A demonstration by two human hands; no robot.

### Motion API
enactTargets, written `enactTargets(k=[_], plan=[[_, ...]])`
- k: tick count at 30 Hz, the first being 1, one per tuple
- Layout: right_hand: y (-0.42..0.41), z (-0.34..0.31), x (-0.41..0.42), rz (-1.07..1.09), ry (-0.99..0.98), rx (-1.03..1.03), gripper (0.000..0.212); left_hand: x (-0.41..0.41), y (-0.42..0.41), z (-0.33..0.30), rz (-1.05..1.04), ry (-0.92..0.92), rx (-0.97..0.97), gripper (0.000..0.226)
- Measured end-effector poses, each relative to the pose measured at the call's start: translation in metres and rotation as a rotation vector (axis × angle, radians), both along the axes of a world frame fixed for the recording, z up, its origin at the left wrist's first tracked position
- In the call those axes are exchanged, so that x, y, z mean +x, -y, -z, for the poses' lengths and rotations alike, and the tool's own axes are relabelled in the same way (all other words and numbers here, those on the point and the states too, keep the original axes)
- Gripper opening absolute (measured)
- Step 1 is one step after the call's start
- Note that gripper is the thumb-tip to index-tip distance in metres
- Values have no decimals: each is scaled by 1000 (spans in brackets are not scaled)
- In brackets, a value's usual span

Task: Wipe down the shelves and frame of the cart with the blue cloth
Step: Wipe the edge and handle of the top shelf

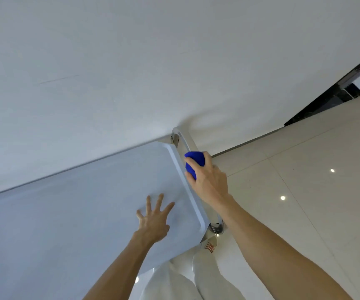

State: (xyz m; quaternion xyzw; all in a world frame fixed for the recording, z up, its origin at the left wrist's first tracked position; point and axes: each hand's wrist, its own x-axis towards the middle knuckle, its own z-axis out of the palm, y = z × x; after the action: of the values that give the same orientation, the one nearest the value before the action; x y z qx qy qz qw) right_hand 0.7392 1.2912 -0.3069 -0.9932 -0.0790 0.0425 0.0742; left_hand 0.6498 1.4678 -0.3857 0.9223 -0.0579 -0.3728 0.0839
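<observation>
The cart's white top shelf (pixel 88 191) fills the lower left of the head view, with a raised rim along its right edge. A chrome handle bar (pixel 185 141) of the frame curves along that edge. My right hand (pixel 209 178) grips the blue cloth (pixel 193 162) wrapped around the bar near its far end. My left hand (pixel 153 219) rests flat on the shelf with fingers spread, close to the near right corner.
A white wall (pixel 131 61) stands directly behind the cart. Glossy beige floor tiles (pixel 304 191) spread to the right. A dark doorway (pixel 334 96) opens at the far right. My white trousers and a shoe (pixel 210 245) show below the shelf corner.
</observation>
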Motion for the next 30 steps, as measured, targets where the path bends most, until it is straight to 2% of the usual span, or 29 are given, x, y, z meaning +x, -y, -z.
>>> enactTargets(k=[5,10,14,18,24,30], plan=[[-6,0,12,-4,21,30,42,-6,1,5,38,21,71,87],[35,17,-76,20,52,129,42,-8,2,10,53,23,75,89],[56,36,-128,35,55,190,53,-6,3,11,47,15,57,89],[43,21,-93,76,41,195,40,-2,4,9,44,2,49,89],[14,-3,-15,-5,-5,200,39,0,1,6,78,-71,50,96],[31,21,-62,19,146,140,41,3,1,7,95,-87,45,101]])
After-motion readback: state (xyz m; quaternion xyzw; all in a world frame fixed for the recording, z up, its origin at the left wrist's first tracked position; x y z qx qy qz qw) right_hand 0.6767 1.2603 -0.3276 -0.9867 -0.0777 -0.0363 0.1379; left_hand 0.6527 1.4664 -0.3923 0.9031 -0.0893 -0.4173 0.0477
